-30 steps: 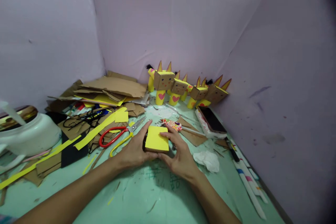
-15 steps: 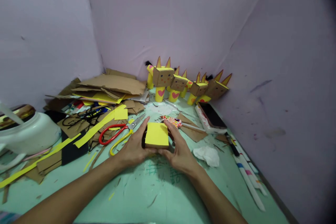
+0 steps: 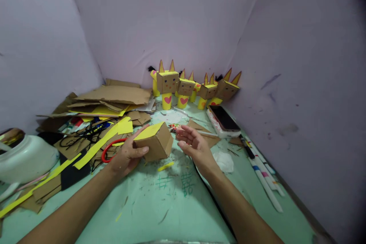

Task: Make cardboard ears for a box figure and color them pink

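Cardboard box [image 3: 156,145], brown with a yellow paper face on top, sat tilted in the left hand [image 3: 126,156], lifted just clear of the green bench [image 3: 171,206]. That hand's fingers curled around the box's left side and underside, with the thumb lying along its upper edge. The right hand [image 3: 193,145] hovered just beside the box, apart from it, palm turned up and fingers loosely spread, holding nothing. Red-handled scissors [image 3: 110,150] lay on the bench partly hidden behind the left hand, among yellow paper strips [image 3: 94,148] and a pile of cardboard scraps [image 3: 114,97]. Against the back wall stood a row of small cardboard figures [image 3: 185,87] with pointed ears and pink hearts. A phone [image 3: 224,118] lay near the right wall, with a crumpled tissue [image 3: 224,161] and markers [image 3: 264,181] closer in.
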`<act>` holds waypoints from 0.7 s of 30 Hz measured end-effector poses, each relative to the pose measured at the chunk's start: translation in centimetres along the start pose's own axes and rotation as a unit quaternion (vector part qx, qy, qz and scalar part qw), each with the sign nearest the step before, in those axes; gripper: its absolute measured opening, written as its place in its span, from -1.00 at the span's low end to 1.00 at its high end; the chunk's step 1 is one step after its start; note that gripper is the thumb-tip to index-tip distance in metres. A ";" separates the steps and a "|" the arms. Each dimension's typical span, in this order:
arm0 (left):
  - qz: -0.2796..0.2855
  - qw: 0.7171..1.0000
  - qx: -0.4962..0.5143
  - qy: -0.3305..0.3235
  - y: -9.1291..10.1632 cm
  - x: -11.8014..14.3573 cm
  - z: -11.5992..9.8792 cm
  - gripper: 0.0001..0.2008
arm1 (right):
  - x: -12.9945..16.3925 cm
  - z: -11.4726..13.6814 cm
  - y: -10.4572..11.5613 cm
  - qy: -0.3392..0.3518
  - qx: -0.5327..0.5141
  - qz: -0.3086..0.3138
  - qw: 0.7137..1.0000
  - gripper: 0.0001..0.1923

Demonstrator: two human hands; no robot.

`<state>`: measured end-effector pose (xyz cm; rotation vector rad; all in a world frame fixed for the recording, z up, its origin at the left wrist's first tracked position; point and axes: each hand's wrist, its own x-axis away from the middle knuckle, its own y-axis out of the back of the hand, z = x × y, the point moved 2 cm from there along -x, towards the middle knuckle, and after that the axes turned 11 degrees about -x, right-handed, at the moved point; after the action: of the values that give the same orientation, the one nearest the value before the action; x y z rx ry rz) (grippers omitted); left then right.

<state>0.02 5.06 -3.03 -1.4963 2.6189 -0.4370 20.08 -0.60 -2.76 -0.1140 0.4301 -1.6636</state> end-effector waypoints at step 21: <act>0.062 0.985 -0.153 -0.050 -2.5 0.2 0.6 -0.08 | 1.5 -2.7 -2.2 0.045 0.273 -0.085 0.957 0.11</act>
<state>2.12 3.63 -2.83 -1.3766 2.7721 0.0553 16.93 -1.28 -4.70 0.3446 0.0153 -1.9058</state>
